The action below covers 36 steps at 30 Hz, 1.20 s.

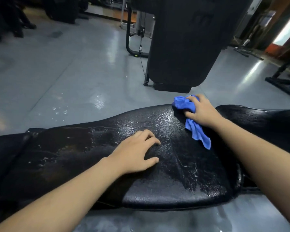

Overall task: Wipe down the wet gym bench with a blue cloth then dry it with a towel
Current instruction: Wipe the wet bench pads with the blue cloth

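From the head camera, a black padded bench [157,173] stretches across the view, its surface glistening with water droplets and streaks. The right hand [202,111] grips a bunched blue cloth [185,104] at the bench's far edge, fingers curled over it, with a loose tail of cloth trailing toward the near side. The left hand [136,154] rests on the wet pad, fingers spread and relaxed, holding nothing. Wet patches shine on the grey floor [65,77] beyond.

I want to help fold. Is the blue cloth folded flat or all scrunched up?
Scrunched up. The blue cloth bunches under the right hand, one end trailing loose on the wet bench.
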Tool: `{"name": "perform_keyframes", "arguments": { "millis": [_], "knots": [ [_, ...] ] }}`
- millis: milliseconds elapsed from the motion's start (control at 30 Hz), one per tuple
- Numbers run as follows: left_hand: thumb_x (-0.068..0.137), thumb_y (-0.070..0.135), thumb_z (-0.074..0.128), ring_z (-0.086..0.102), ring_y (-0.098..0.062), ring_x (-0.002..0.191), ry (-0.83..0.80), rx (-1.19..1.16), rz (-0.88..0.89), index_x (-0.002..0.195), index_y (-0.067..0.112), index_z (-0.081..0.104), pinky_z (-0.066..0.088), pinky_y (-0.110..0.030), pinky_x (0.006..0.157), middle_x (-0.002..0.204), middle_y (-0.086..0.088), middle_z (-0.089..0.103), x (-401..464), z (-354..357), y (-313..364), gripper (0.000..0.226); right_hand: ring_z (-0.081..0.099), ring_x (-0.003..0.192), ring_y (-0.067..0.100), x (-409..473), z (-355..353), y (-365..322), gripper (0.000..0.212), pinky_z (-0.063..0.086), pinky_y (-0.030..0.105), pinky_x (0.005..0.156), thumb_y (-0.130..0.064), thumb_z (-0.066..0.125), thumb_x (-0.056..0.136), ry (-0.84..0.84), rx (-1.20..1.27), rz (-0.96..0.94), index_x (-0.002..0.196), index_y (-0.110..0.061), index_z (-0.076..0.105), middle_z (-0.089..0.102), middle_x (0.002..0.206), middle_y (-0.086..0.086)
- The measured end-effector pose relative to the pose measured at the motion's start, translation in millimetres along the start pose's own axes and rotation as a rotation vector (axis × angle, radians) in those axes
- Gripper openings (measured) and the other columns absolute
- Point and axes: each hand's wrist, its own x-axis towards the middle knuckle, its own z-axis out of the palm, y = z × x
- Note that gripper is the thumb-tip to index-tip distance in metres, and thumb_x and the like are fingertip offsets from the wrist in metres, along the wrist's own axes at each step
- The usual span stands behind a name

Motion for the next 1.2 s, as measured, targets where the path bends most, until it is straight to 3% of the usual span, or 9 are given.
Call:
{"name": "perform_keyframes", "arguments": {
  "millis": [167, 533, 700, 967, 1133, 1200],
  "knots": [
    [0.088, 0.060, 0.053, 0.039, -0.007, 0.123, 0.029, 0.001, 0.002, 0.134, 0.041, 0.046, 0.039, -0.028, 0.101, 0.134, 0.017, 0.039, -0.5, 0.7, -5.5, 0.050, 0.043, 0.120, 0.038, 32.8, 22.4, -32.8, 0.060, 0.040, 0.048, 0.102, -0.045, 0.063, 0.083, -0.035, -0.106, -0.055, 0.138, -0.025, 0.046, 0.038, 0.137, 0.013],
    [0.087, 0.064, 0.047, 0.043, -0.015, 0.118, 0.025, 0.080, -0.040, 0.136, 0.034, 0.045, 0.043, -0.034, 0.101, 0.132, 0.009, 0.042, -13.8, 3.4, -12.4, 0.058, 0.041, 0.119, 0.035, 36.0, 94.2, -166.2, 0.069, 0.036, 0.044, 0.105, -0.049, 0.058, 0.081, -0.156, -0.153, -0.401, 0.144, -0.025, 0.041, 0.037, 0.142, 0.011],
    [0.087, 0.064, 0.051, 0.040, -0.011, 0.122, 0.022, 0.068, -0.044, 0.135, 0.038, 0.045, 0.041, -0.031, 0.102, 0.133, 0.013, 0.039, -10.9, 2.4, -12.5, 0.055, 0.046, 0.122, 0.035, 38.5, 66.7, -123.1, 0.068, 0.039, 0.042, 0.105, -0.044, 0.065, 0.079, -0.148, -0.093, -0.334, 0.142, -0.028, 0.043, 0.039, 0.144, 0.008],
    [0.088, 0.064, 0.050, 0.037, -0.006, 0.126, 0.000, 0.048, -0.051, 0.137, 0.041, 0.041, 0.041, -0.029, 0.104, 0.135, 0.017, 0.037, -14.9, -0.9, -11.4, 0.054, 0.046, 0.127, 0.034, 19.6, -2.7, 13.6, 0.065, 0.038, 0.045, 0.108, -0.038, 0.062, 0.082, -0.024, 0.051, 0.091, 0.143, -0.026, 0.043, 0.039, 0.140, 0.010],
    [0.089, 0.063, 0.050, 0.036, -0.007, 0.126, -0.012, 0.059, -0.058, 0.137, 0.039, 0.041, 0.041, -0.030, 0.104, 0.135, 0.016, 0.036, -16.0, -0.7, -8.7, 0.054, 0.038, 0.131, 0.037, -21.0, -1.2, 17.3, 0.058, 0.031, 0.041, 0.112, -0.028, 0.067, 0.082, 0.018, 0.027, -0.015, 0.137, -0.020, 0.049, 0.032, 0.149, 0.011],
    [0.090, 0.062, 0.050, 0.036, -0.007, 0.126, -0.013, 0.066, -0.062, 0.137, 0.038, 0.042, 0.042, -0.031, 0.103, 0.135, 0.015, 0.036, -16.5, -0.2, -6.2, 0.053, 0.036, 0.133, 0.037, -41.1, -4.2, 15.6, 0.060, 0.028, 0.042, 0.113, -0.033, 0.065, 0.080, -0.004, 0.024, -0.080, 0.137, -0.020, 0.050, 0.031, 0.151, 0.012]
  ]
}}
